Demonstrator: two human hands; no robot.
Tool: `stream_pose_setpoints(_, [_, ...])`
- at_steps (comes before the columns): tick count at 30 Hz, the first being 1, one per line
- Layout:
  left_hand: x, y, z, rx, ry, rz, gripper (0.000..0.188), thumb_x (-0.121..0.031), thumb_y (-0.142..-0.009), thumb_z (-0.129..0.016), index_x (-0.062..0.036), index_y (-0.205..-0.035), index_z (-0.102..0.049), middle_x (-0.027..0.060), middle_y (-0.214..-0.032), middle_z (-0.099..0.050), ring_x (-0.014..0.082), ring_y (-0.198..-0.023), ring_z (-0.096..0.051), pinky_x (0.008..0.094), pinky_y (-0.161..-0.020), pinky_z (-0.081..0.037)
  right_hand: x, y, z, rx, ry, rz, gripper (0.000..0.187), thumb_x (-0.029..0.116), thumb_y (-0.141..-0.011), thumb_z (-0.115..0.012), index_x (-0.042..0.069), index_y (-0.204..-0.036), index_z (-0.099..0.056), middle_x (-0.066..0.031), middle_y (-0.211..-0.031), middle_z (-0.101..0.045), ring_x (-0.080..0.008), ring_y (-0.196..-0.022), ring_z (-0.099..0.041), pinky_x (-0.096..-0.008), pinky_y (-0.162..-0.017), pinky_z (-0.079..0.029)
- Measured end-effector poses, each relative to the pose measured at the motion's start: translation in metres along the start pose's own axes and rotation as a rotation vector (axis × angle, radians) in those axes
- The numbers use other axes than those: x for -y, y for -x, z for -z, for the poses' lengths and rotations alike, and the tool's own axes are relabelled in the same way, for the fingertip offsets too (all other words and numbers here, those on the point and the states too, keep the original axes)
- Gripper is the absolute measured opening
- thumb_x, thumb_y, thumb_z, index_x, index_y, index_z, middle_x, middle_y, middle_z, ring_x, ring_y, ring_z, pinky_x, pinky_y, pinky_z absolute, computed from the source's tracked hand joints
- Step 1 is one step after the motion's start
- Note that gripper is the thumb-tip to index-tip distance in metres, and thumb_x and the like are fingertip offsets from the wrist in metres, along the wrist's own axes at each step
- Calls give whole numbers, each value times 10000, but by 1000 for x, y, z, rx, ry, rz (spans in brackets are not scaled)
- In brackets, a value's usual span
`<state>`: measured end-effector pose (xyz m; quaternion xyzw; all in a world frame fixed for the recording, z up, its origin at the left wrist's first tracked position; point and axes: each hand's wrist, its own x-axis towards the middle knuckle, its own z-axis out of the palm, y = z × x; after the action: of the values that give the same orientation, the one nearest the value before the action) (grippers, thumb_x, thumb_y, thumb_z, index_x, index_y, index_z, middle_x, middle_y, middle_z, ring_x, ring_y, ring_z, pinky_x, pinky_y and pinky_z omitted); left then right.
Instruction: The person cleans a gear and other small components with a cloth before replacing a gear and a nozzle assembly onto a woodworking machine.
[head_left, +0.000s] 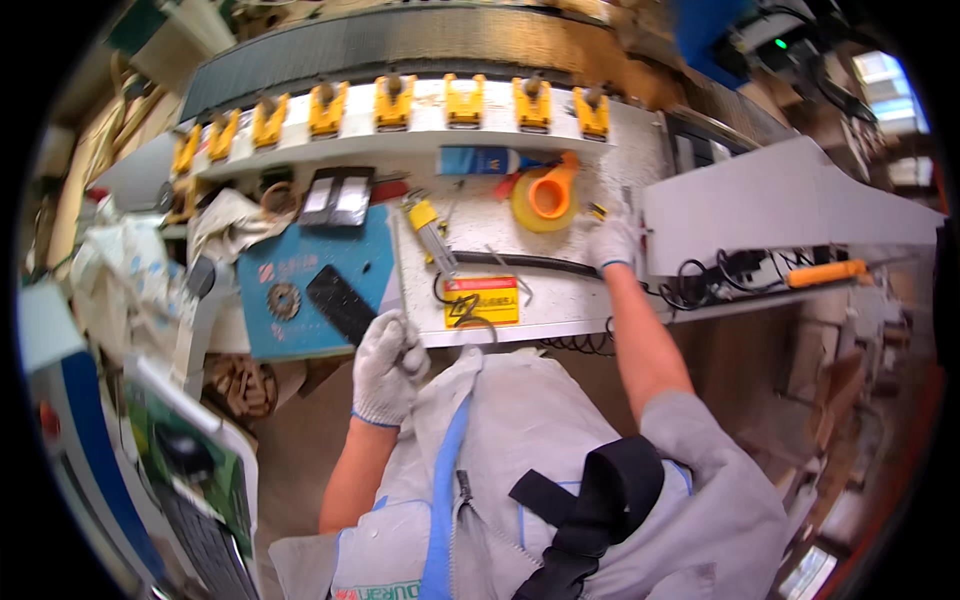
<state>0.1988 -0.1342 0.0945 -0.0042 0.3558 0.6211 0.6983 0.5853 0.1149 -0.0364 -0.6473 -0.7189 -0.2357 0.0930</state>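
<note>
My left hand (388, 368), in a white knit glove, is held at the bench's front edge beside a black phone-like slab (342, 303). Its fingers are curled closed; what they hold, if anything, is too hidden to name. My right hand (612, 242), gloved too, reaches onto the bench at the right. It is close to a yellow bottle (533, 213) with an orange funnel-like top (551, 193) and a small yellow-and-black piece (598, 211). The right fingers are blurred against the white surface. Left of the bottle lies a yellow-and-silver hand tool (430, 232).
Yellow holders (464, 102) line a white ledge at the back. A blue folder or booklet (262, 318) carries a toothed metal ring (284, 300). A black cable (530, 262) crosses the bench beside a hex key (525, 288). A grey panel (770, 205) and orange-handled tool (826, 273) are at right.
</note>
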Motion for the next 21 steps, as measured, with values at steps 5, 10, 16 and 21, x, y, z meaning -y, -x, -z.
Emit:
stream_pose_setpoints(5, [12, 41, -55, 63, 118, -114, 209, -193, -1053, -624, -112, -1242, -591, 82, -1062, -663, 168, -806, -647, 292, -609, -512, 9, -39, 29, 494, -464, -87, 305, 268, -948, -635, 24, -1115, -708, -257, -967, -722, -442, -921, -707, -532, -831, -543])
stream_pose_setpoints(10, [61, 82, -82, 81, 226, -230, 225, -199, -1055, -619, -111, -1262, -609, 112, -1076, -668, 199, -824, -671, 304, -652, -541, 56, -14, 169, 888, -1402, -133, 286, 262, -964, -707, 33, -1135, -694, -60, -797, -665, -146, -674, -633, -323, -621, -525])
stream_pose_setpoints(16, [103, 105, -104, 109, 219, -306, 237, -244, -1055, -622, -120, -1257, -621, 84, -976, -633, 171, -695, -599, 288, -585, -474, 33, 15, 294, 1544, -1655, 247, 246, 217, -1046, -617, 48, -1225, -611, -21, -851, -635, -109, -739, -617, -288, -682, -534])
stream_pose_setpoints(21, [106, 118, -114, 47, 132, -259, 243, -255, -1051, -626, -107, -1240, -590, 65, -941, -619, 159, -663, -585, 282, -578, -469, 17, 19, 305, 1513, -1590, 581, 224, 223, -1043, -619, 39, -1164, -662, -50, -915, -657, -118, -809, -621, -293, -751, -522])
